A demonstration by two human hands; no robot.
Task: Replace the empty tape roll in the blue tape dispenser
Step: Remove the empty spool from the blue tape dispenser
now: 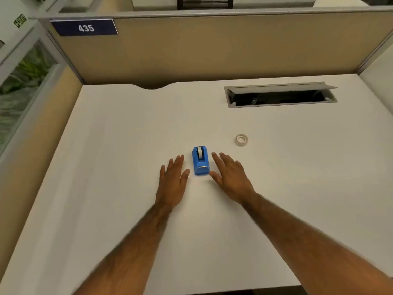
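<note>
A small blue tape dispenser [200, 160] stands on the white desk [119, 145], cutter end toward me, with a white roll core showing in its top. My left hand [173, 184] lies flat and open just left of it, apart from it. On the other side my right hand [230, 177] is open too, its thumb close to the dispenser's front corner. A separate pale tape roll [242, 139] lies flat on the desk, farther back and to the right of the dispenser.
An open grey cable hatch [280, 95] is set into the desk at the back right. Beige cubicle partitions [212, 50] close off the back and left, one carrying a blue "435" sign [85, 28].
</note>
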